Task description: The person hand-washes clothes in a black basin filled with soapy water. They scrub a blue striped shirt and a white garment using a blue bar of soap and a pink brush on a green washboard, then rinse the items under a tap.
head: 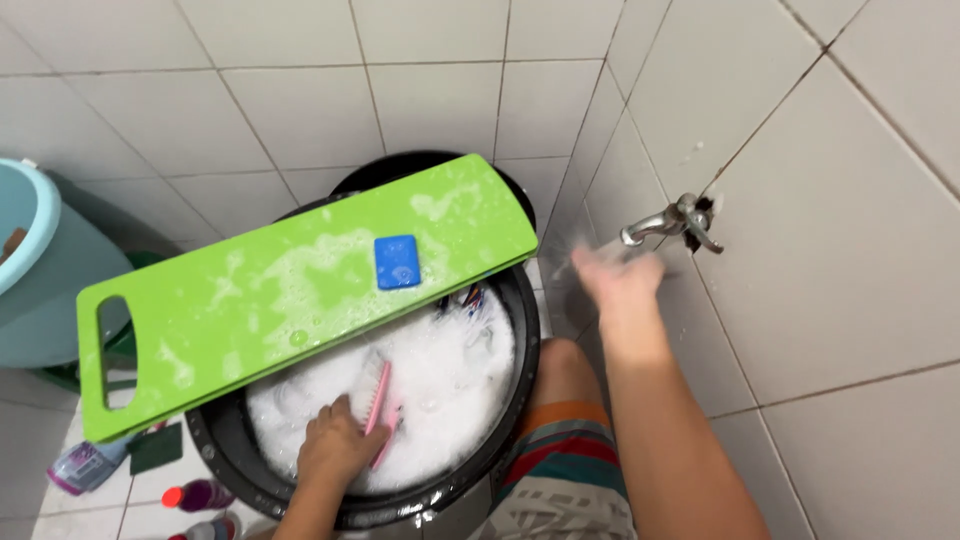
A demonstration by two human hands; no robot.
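My left hand (pixel 335 445) is down in the sudsy water of a black basin (pixel 235 455), closed around a pink scrubbing brush (pixel 378 405). A green washboard (pixel 300 290) streaked with foam lies across the basin's rim, and a blue bar of soap (pixel 397 262) rests on it. My right hand (pixel 615 280) is blurred, raised just below a metal wall tap (pixel 670 222), and holds nothing that I can see. Wet cloth (pixel 472 300) shows under the foam at the basin's far side.
A light blue bucket (pixel 35 270) stands at the left against the tiled wall. Bottles (pixel 200 495) and a dark green scouring pad (pixel 155 448) lie on the floor beside the basin. My knee in striped shorts (pixel 565 440) presses against the basin's right side.
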